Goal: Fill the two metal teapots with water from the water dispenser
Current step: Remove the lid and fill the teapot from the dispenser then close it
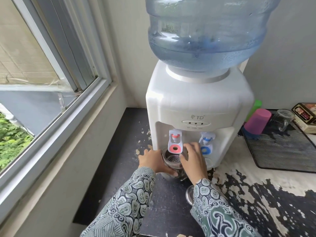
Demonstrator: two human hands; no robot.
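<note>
A white water dispenser with a blue bottle on top stands on the counter. An open metal teapot, strainer visible inside, sits under the red tap. My left hand wraps around the teapot's left side. My right hand rests on its right rim, fingers reaching up toward the red tap's lever. The blue tap is to the right, untouched. A round metal object, perhaps a lid or the second teapot, peeks out beneath my right sleeve, mostly hidden.
A window and its sill run along the left. The dark counter has peeling, patchy paint. To the right lie a black mesh tray, a pink cup, a glass mug, a green cup and a box.
</note>
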